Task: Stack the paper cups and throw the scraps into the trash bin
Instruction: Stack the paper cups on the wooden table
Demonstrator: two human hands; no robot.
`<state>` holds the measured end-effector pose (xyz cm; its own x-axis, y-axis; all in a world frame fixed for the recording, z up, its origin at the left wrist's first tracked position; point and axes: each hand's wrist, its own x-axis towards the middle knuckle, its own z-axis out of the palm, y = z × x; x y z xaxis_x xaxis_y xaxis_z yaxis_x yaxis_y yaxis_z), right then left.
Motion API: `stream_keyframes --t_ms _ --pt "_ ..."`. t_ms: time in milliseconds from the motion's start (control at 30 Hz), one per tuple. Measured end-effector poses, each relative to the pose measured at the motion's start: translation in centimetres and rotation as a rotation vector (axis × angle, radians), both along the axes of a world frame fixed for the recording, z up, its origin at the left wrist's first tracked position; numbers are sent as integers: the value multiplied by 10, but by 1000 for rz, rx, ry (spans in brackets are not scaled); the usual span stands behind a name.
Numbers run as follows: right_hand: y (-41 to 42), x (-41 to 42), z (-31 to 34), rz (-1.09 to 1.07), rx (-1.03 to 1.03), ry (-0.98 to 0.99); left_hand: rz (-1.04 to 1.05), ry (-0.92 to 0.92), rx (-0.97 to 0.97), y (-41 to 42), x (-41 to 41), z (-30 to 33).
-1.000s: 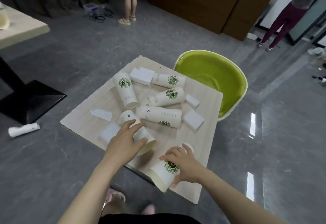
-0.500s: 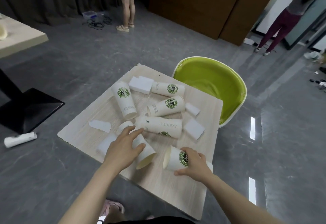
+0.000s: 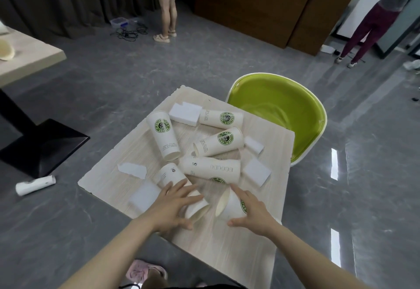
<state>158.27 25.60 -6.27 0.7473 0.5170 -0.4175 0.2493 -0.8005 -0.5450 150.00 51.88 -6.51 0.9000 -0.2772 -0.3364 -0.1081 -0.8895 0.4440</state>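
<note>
Wooden table (image 3: 227, 254) carried six paper cups, all lying on their sides, and five white scraps. Green bin (image 3: 279, 111) stood at the table's far right corner, touching the edge. Far-left cup (image 3: 163, 137) lay with its long axis toward the near side, mouth nearer the far edge. Far cup (image 3: 221, 118), second cup (image 3: 219, 144) and middle cup (image 3: 210, 170) lay roughly crosswise. Near the near edge, left hand (image 3: 170, 207) rested over the left cup (image 3: 179, 186), fingers spread and loosely curved on it, mouth facing near-right. Right hand (image 3: 252, 214) gripped the right cup (image 3: 229, 205), mouth pointing left toward the other. The two mouths were just apart.
</note>
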Motion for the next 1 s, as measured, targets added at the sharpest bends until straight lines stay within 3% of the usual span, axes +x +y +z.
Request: stream_keyframes --t_ms 167,300,567,733,1000 --pt "-7 0 7 -61 140 84 -196 -77 281 -10 12 4" --pt "-8 -4 12 -119 254 111 -240 -162 260 -14 20 2" --pt "-16 -2 10 -238 373 90 -364 -158 253 -26 24 5" --pt "-23 -1 11 -277 403 97 -247 -228 187 -25 20 -3" --pt "-11 2 28 -351 537 40 218 -327 -310 -17 25 40"
